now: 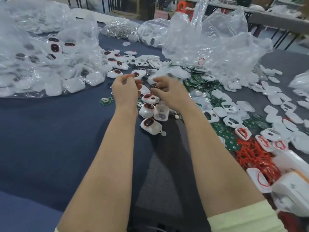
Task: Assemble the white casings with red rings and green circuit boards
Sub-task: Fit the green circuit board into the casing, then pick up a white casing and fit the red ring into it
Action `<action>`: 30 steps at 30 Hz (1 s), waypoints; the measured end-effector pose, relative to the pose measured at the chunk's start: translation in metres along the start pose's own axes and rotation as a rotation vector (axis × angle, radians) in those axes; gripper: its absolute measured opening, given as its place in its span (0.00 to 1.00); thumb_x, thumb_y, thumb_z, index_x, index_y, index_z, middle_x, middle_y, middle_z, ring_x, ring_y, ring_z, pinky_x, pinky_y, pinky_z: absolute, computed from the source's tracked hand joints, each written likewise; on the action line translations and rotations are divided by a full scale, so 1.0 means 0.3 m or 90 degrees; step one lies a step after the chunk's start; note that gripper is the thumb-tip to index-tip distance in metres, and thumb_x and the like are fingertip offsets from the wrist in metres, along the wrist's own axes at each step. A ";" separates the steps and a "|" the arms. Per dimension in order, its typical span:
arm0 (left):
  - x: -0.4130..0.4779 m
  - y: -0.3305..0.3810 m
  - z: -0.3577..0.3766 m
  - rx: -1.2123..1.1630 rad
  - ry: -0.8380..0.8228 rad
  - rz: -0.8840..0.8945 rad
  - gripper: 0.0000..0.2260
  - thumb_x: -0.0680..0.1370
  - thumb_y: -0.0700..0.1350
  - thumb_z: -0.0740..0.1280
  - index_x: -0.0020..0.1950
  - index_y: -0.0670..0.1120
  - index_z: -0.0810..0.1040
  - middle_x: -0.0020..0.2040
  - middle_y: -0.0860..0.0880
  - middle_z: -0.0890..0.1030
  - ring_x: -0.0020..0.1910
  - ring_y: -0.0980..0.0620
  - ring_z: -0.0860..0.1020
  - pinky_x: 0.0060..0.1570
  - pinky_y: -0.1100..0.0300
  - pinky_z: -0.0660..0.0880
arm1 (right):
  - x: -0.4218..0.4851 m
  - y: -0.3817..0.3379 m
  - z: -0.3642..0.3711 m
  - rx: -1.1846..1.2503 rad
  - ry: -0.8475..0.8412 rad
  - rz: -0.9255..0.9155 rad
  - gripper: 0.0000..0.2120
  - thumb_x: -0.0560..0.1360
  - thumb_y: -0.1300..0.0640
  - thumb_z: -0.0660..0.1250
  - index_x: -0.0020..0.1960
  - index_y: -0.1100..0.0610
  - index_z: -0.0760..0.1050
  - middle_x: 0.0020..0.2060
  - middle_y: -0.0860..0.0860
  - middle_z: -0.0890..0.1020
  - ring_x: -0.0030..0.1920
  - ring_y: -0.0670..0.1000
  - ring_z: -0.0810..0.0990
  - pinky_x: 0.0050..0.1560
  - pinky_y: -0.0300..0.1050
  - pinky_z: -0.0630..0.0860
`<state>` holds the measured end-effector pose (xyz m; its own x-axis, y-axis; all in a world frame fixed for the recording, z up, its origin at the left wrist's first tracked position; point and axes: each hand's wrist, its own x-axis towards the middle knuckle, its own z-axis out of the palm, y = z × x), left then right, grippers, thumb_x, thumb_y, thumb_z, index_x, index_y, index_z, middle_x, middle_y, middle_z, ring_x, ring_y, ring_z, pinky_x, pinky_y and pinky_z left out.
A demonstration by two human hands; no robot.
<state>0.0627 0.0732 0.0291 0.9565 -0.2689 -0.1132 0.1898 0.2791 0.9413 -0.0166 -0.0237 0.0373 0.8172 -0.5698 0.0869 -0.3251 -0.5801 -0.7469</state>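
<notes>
My left hand [125, 88] and my right hand [168, 92] hover close together over the middle of the table, fingers curled; blur hides what, if anything, they pinch. A casing with a red ring [137, 74] lies just beyond my left fingertips, and a white piece [151, 80] touches my right fingertips. Below the hands lie three white casings fitted with red rings [148, 108] and an open casing [161, 113]. One green circuit board [106, 100] lies alone left of my left wrist. A heap of green boards [197, 82] spreads to the right. Loose red rings [255, 156] are piled at the right.
A clear plastic bag [33, 67] of white casings fills the left; another crumpled bag [209, 47] stands behind the boards. A bag of small metal parts [120, 28] sits at the back. Empty white casings [275, 99] scatter across the right. The table has a dark blue cloth [50, 134].
</notes>
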 end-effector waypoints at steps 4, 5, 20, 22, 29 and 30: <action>-0.059 -0.009 0.090 0.004 -0.060 0.005 0.09 0.79 0.36 0.57 0.47 0.46 0.73 0.35 0.51 0.78 0.26 0.63 0.74 0.29 0.69 0.71 | -0.083 0.073 -0.133 -0.019 0.121 0.046 0.10 0.76 0.58 0.66 0.57 0.53 0.78 0.49 0.51 0.81 0.49 0.48 0.79 0.54 0.44 0.75; -0.075 -0.016 0.115 0.002 -0.076 0.000 0.09 0.79 0.36 0.56 0.47 0.46 0.73 0.35 0.52 0.78 0.26 0.63 0.74 0.30 0.68 0.71 | -0.110 0.095 -0.167 -0.036 0.118 0.076 0.07 0.76 0.57 0.66 0.54 0.53 0.78 0.48 0.51 0.82 0.48 0.49 0.80 0.51 0.45 0.76; -0.175 -0.102 0.238 -0.006 -0.147 -0.037 0.11 0.79 0.34 0.57 0.44 0.47 0.74 0.34 0.51 0.79 0.29 0.60 0.75 0.33 0.66 0.71 | -0.357 0.151 -0.300 -0.381 -0.214 0.233 0.21 0.71 0.49 0.73 0.58 0.60 0.77 0.52 0.54 0.81 0.52 0.55 0.78 0.51 0.48 0.74; -0.161 -0.100 0.222 -0.002 -0.137 -0.039 0.10 0.79 0.35 0.57 0.45 0.47 0.74 0.34 0.51 0.79 0.29 0.60 0.75 0.33 0.66 0.72 | -0.348 0.150 -0.290 -0.380 -0.204 0.234 0.21 0.72 0.49 0.72 0.57 0.63 0.77 0.52 0.58 0.81 0.50 0.56 0.78 0.48 0.47 0.74; -0.137 -0.098 0.175 0.004 -0.097 -0.038 0.10 0.80 0.36 0.57 0.44 0.47 0.73 0.34 0.51 0.78 0.30 0.59 0.75 0.32 0.66 0.72 | -0.251 0.178 -0.239 -0.122 0.099 0.171 0.19 0.74 0.49 0.70 0.54 0.64 0.75 0.46 0.57 0.80 0.44 0.54 0.78 0.45 0.49 0.73; -0.142 -0.101 0.176 0.031 -0.113 -0.028 0.08 0.80 0.37 0.58 0.45 0.47 0.73 0.36 0.51 0.79 0.32 0.59 0.76 0.33 0.66 0.72 | -0.236 0.183 -0.226 -0.055 0.132 0.159 0.14 0.74 0.50 0.70 0.51 0.60 0.75 0.45 0.56 0.81 0.40 0.52 0.79 0.43 0.47 0.73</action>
<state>0.0045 0.0275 0.0221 0.8926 -0.4395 -0.1005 0.2156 0.2202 0.9513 -0.1247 -0.0546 0.0347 0.5958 -0.8018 0.0462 -0.5498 -0.4492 -0.7042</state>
